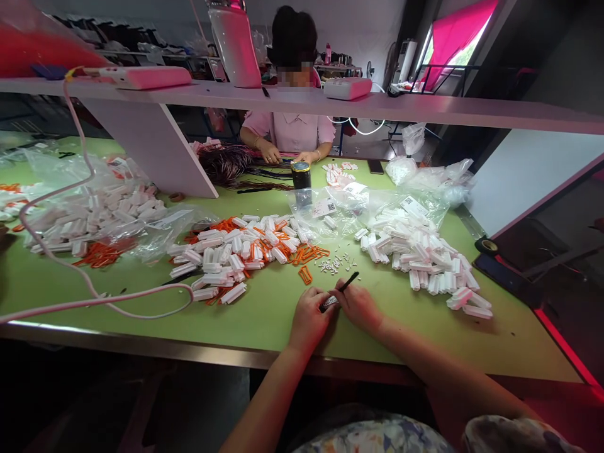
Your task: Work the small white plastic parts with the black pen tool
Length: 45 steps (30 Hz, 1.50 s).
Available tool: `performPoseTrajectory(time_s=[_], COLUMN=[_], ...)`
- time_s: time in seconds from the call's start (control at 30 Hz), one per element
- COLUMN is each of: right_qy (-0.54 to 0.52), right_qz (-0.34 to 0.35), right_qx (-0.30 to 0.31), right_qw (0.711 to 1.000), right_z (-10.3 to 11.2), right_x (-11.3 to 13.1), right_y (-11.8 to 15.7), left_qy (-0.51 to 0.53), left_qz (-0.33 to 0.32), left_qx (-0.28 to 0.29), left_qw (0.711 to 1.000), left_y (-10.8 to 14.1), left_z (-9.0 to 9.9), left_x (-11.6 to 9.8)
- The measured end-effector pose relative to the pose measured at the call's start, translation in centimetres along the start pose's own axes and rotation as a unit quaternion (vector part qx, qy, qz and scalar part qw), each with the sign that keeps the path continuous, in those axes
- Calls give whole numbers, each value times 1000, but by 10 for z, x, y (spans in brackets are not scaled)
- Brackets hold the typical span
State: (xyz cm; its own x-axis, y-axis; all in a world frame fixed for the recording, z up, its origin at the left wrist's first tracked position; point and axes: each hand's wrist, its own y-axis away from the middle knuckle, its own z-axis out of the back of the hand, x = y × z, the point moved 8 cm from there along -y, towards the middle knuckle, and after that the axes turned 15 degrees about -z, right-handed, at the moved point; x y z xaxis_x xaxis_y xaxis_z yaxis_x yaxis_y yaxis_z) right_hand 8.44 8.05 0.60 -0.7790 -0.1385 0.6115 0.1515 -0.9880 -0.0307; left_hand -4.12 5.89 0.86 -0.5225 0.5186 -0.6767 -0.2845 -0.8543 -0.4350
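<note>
My left hand (pixel 309 316) is closed around a small white plastic connector housing (pixel 331 301), low over the table near its front edge. Close against it, my right hand (pixel 359 307) grips a thin black pen-like tool (pixel 350 281), whose dark end sticks up past the fingers. The fingers partly cover both pieces. Just beyond my hands lie tiny white pegs (pixel 333 264) and several orange plastic frames (pixel 311 254). A heap of white connector housings (pixel 221 251) mixed with orange frames is to the left, and another heap of white housings (pixel 425 251) is to the right.
Clear plastic bags (pixel 325 217) with labels lie behind the heaps, near a black can (pixel 301 176). A pink-lit cable (pixel 141 290) loops over the left side. A shelf (pixel 283 100) crosses above the table. Opposite, a person (pixel 295 135) handles dark wires (pixel 231 163).
</note>
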Motion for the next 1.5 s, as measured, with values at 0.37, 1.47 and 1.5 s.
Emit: performPoseTrajectory(time_s=[0.37,1.47,1.5], right_qy=[70,-55,-97], right_qz=[18,1,-5], right_qx=[5,-20,-20], right_qw=[997,998,995], right_z=[-2,4,5], right_x=[9,-5,-9], right_y=[0,0,-1], left_qy=[10,19,17], left_qz=[-7,0,-2], left_qx=[-10,-3,-3], left_qw=[1000,1000,1000], left_y=[6,6,5], left_z=[4,3,2], left_x=[2,3,3])
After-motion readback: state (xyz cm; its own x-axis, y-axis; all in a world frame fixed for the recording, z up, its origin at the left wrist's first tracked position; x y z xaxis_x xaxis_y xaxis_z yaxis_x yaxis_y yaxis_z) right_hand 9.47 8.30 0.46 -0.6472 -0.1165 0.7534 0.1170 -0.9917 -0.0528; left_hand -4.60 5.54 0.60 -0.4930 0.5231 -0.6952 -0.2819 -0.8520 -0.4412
